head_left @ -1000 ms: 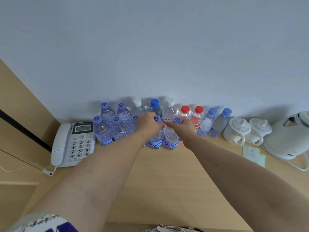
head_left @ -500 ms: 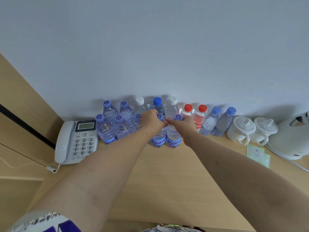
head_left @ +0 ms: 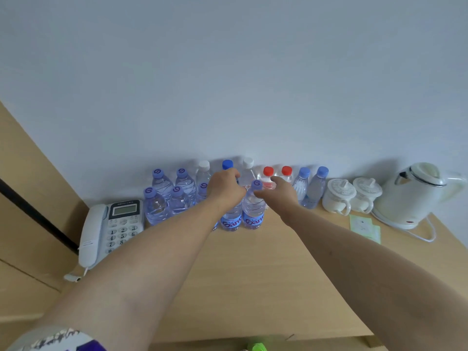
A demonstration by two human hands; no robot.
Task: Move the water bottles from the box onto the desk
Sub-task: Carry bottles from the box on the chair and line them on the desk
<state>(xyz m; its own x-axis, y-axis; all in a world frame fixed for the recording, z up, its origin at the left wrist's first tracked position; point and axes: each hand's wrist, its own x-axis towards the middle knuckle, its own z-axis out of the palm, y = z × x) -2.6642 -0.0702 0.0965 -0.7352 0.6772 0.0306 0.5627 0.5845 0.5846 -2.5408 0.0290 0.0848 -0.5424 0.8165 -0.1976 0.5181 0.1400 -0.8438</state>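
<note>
Two blue-labelled water bottles stand side by side on the wooden desk (head_left: 253, 274) in front of a row of others. My left hand (head_left: 225, 189) is curled over the top of the left bottle (head_left: 231, 220), hiding its cap. The right bottle (head_left: 253, 211) stands free with its purple cap showing. My right hand (head_left: 282, 193) hovers just to its right, fingers loosely spread, thumb close to the bottle's neck. No box is in view.
Several more bottles with purple, white, blue and red caps line the wall (head_left: 228, 72). A telephone (head_left: 109, 229) sits at the left. Two white lidded cups (head_left: 339, 196), a white kettle (head_left: 415, 193) and a paper card (head_left: 364, 226) are at the right.
My right hand has let go of the right bottle and shifted right, uncovering its cap. The left hand stays on the left bottle's top.
</note>
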